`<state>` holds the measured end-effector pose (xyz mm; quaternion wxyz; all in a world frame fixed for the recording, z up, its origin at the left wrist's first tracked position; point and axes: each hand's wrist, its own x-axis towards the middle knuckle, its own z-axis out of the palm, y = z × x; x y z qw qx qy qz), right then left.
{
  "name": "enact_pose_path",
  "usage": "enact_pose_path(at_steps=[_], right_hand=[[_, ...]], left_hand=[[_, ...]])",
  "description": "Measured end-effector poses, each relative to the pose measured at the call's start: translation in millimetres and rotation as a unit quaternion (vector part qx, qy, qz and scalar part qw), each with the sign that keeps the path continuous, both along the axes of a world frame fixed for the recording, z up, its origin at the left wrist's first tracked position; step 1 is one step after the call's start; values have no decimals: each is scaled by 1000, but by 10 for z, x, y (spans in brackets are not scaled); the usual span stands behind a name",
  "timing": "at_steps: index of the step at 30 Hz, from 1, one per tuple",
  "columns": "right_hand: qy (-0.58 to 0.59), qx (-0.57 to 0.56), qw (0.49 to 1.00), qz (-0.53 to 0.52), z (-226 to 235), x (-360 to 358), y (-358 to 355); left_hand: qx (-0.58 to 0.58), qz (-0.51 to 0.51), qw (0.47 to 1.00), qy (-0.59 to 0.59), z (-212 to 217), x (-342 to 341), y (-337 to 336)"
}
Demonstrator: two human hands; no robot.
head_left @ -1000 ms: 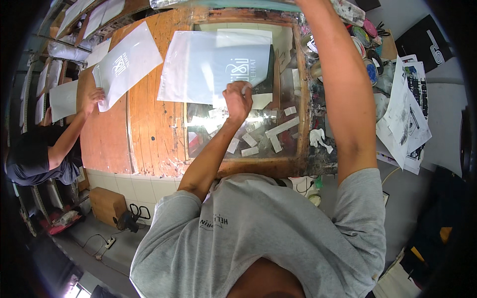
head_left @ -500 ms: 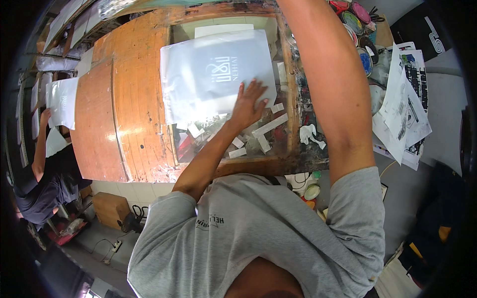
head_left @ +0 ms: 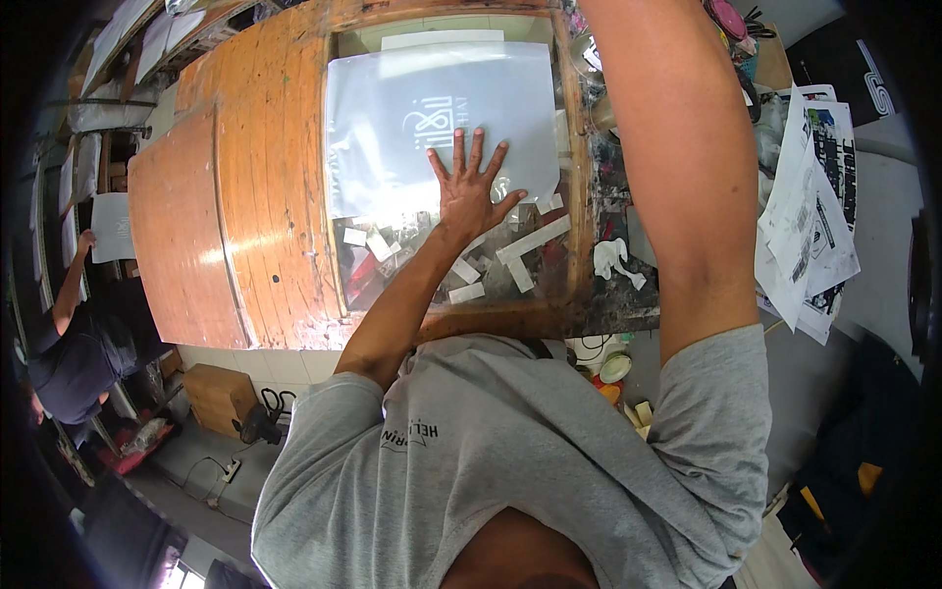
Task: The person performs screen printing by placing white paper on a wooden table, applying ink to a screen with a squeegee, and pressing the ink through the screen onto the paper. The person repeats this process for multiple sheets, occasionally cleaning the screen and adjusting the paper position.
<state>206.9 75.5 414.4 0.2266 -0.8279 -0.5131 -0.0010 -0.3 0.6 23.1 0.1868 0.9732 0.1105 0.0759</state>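
Note:
My left hand lies with fingers spread on a frosted plastic bag that carries a white printed emblem and lettering. Part of the print is under my fingers. The bag rests flat on a clear pane set into a wooden table. White tape strips stick to the pane by the bag's near edge. A pale sheet shows past the bag's far edge. My right forearm reaches away past the top of the picture, so the right hand is out of sight.
At the far left another person holds a pale printed bag beside shelves. A crumpled white tissue lies on the table's stained right edge. Printed sheets hang further right. A wooden box and a cable are below left.
My left hand has shifted slightly left and its fingers have spread wider. The bag sits slightly farther away and to the right. The other person's bag has moved lower.

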Motion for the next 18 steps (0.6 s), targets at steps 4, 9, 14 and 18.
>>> enact_pose_path(at_steps=[4, 9, 14, 18], right_hand=[[-30, 11, 999, 5, -49, 39, -64], [-1, 11, 1000, 28, -99, -40, -68], [-22, -22, 999, -20, -152, -97, 22], [-96, 70, 992, -32, -305, -59, 32]], left_hand=[[40, 35, 999, 9, -45, -67, -81], [11, 43, 999, 15, -45, -270, -83], [21, 46, 999, 18, -70, -327, -171], [30, 32, 998, 44, -37, -334, -208]])
